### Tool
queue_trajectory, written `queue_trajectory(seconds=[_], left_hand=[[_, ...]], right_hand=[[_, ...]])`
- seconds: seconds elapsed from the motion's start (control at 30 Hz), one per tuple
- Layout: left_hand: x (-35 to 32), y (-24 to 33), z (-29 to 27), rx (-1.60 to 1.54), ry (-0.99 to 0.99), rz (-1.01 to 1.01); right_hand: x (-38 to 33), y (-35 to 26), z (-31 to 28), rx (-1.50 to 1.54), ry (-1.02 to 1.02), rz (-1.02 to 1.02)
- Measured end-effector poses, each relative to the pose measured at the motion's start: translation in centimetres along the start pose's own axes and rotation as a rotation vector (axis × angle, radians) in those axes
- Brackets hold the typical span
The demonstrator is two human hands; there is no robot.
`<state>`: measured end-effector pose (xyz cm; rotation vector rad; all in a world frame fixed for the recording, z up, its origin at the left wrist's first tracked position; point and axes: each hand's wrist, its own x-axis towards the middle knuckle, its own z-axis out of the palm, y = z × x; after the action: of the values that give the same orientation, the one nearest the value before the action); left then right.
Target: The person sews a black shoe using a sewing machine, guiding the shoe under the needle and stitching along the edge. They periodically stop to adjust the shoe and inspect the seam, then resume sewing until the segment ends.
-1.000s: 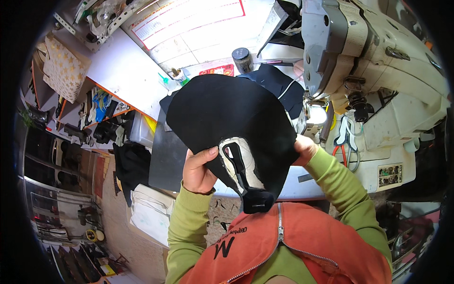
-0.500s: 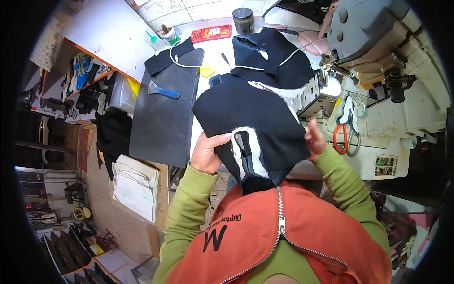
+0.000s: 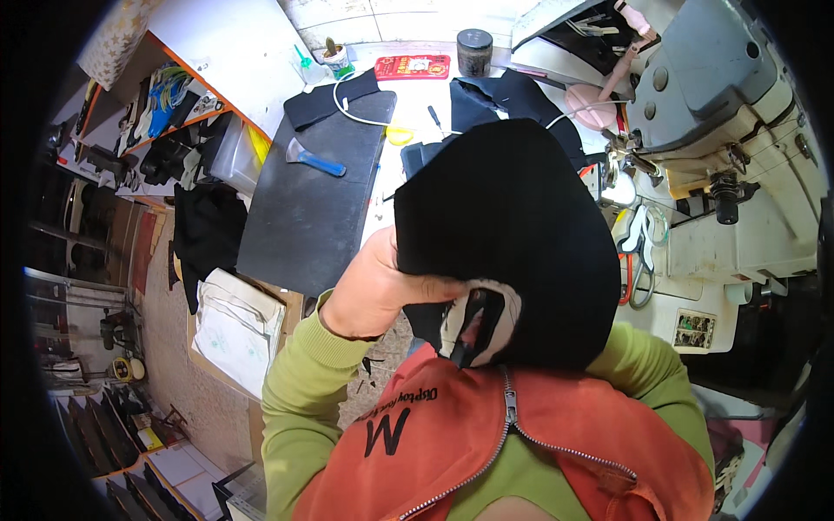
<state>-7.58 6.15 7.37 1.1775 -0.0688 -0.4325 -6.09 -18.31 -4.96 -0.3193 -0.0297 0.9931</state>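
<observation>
Plainly, the Black Piece (image 3: 521,200) Hid Your Right Hand

Your hands were not visibly together. Your left hand (image 3: 367,285) was clamped on the black piece at its left edge, the thumb lying beside the pale-rimmed opening (image 3: 502,323). Your right sleeve (image 3: 653,360) ran behind the piece, so you could not tell whether your right hand gripped anything. You had the piece raised before your orange-red top (image 3: 569,443).

It also stood in the way of your view: it covered part of the folded black cloth (image 3: 534,97) beyond it and, to its right, part of the looped-handle tool (image 3: 640,229). The grey machine (image 3: 699,65) stood farther to its right. To its left you had the dark board (image 3: 304,227) bearing the blue-handled tool (image 3: 320,161). Well beyond the piece stood the dark jar (image 3: 474,54), near the red packet (image 3: 408,69).
</observation>
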Motion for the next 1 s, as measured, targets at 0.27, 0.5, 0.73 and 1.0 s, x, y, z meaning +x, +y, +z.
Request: queue_trajectory(seconds=[0.27,0.5,0.73,1.0], left_hand=[[0.4,0.6,0.1,-0.024,-0.035,0.01],[0.5,0.8,-0.3,0.0,-0.023,0.021],[0.3,1.4,-0.3,0.021,0.023,0.002],[0.5,1.5,0.1,0.078,0.042,-0.008]], right_hand=[[0.4,1.2,0.4,0.096,0.023,-0.031],[0.5,1.2,0.5,0.148,0.021,-0.045],[0.5,1.3,0.3,0.208,0.016,-0.037],[0.0,1.5,-0.1,0.279,0.001,-0.036]])
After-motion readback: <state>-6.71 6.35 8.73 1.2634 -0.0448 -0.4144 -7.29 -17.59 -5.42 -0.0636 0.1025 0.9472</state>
